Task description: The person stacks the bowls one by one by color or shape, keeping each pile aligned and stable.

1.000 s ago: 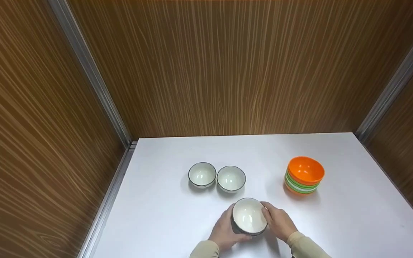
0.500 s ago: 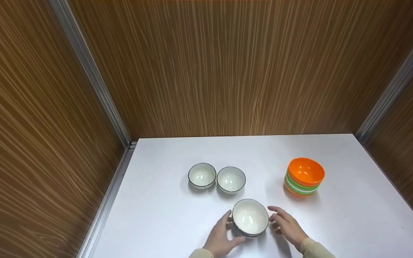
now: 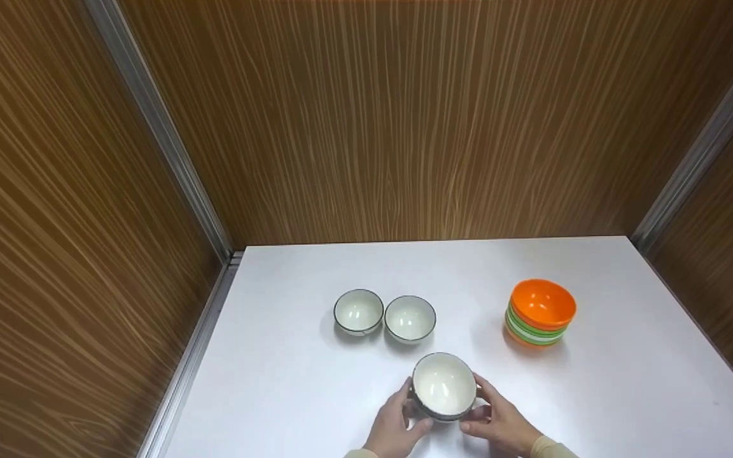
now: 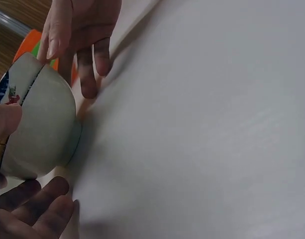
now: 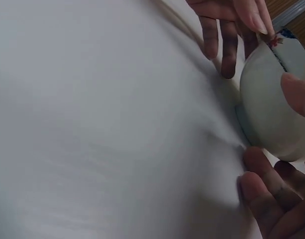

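Note:
A small stack of nested white bowls [image 3: 445,385] with dark rims stands near the front of the table, between my two hands. My left hand [image 3: 394,421] holds it from the left, with the thumb at the near side and the fingers round the far side. From the opposite side my right hand [image 3: 500,423] grips the stack, thumb in front and fingers curled along the wall. In the left wrist view the lower bowl [image 4: 48,122] shows a plain pale wall and a foot close over the table; a coloured floral pattern shows on the bowl nested in it.
Two separate white bowls, a left one [image 3: 359,313] and a right one [image 3: 410,319], sit side by side behind the stack. Farther right stands a stack of orange and green bowls [image 3: 541,308]. Wood-grain panels [image 3: 404,121] enclose the white table [image 3: 265,381].
Both hands loosened from the stack half a second ago, the right one moving off to the right. Now both are back against its sides, lower on the wall. The bowls have hardly moved.

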`<state>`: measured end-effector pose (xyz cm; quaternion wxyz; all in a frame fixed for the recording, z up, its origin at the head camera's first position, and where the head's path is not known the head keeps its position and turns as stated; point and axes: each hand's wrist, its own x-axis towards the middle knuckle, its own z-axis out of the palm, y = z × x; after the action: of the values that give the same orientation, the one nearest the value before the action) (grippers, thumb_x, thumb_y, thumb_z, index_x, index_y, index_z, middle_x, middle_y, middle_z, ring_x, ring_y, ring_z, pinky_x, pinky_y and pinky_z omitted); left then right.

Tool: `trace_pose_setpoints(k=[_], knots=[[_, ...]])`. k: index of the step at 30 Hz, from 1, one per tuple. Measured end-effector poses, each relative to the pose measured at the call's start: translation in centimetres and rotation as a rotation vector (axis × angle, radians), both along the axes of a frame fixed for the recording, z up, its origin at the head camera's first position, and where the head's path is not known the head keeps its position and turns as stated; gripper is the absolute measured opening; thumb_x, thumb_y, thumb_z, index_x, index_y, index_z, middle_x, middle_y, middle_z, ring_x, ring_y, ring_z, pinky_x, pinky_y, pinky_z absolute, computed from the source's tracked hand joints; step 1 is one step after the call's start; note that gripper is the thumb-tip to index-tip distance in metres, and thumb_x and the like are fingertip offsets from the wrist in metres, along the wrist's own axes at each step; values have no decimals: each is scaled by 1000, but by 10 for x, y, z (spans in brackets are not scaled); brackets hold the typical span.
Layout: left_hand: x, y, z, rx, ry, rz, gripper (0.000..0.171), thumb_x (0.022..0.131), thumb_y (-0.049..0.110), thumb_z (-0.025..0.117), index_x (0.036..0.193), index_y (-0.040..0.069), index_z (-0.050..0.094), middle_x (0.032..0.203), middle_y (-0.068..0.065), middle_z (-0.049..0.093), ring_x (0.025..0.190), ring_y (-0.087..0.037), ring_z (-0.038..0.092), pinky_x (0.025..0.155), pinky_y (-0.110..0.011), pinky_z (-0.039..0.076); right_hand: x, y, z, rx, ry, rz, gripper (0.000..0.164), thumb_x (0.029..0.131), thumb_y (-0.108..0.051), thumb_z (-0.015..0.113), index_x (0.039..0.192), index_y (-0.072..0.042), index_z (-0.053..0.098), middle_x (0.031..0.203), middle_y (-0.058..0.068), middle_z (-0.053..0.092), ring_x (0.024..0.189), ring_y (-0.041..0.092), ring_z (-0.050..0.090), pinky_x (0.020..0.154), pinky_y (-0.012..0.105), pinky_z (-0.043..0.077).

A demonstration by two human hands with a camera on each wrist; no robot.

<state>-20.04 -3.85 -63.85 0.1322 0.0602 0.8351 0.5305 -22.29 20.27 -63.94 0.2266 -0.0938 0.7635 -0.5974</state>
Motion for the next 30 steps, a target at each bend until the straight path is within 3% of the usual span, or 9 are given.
trace_pose_setpoints(k=[4,7,11,14,23,30], knots=[[-3,0,0,-7,19,13,82,78,41,67,144,16,25,127,12,47,102,-3,52,83,-23,48,2,-10,-4,2,34,-35,105,75,-19,76,147,-15,0,142,26,23,95,26,60,85,39,50],[-6,1,-1,-31,30,12,80,79,40,66,144,17,25,126,14,48,104,-3,51,83,-23,48,2,-18,-7,43,74,-66,112,72,-21,78,147,-20,-5,148,21,14,105,31,55,91,44,45],[-10,3,-1,-60,32,2,80,79,39,66,144,18,25,128,14,47,107,-3,50,84,-22,48,4,-30,-11,94,169,-153,119,63,-26,83,147,-21,-2,149,12,18,126,34,36,103,54,25],[-12,3,1,-72,37,-5,82,78,41,66,145,18,24,132,13,44,112,-5,48,86,-23,47,4,-35,-15,112,212,-222,121,58,-30,86,146,-21,3,147,9,24,130,32,29,105,56,16],[-17,10,3,-137,83,-18,83,82,42,62,146,14,18,142,7,34,123,-8,39,103,-32,33,-4,-35,-21,126,243,-285,119,57,-36,85,145,-19,6,146,9,26,132,32,25,104,60,14],[-13,12,4,-169,24,-31,80,82,46,59,146,19,19,138,8,40,119,-8,44,100,-32,37,-11,-30,-20,217,217,-306,121,58,-44,82,145,-17,3,148,10,21,133,32,22,105,57,14]])
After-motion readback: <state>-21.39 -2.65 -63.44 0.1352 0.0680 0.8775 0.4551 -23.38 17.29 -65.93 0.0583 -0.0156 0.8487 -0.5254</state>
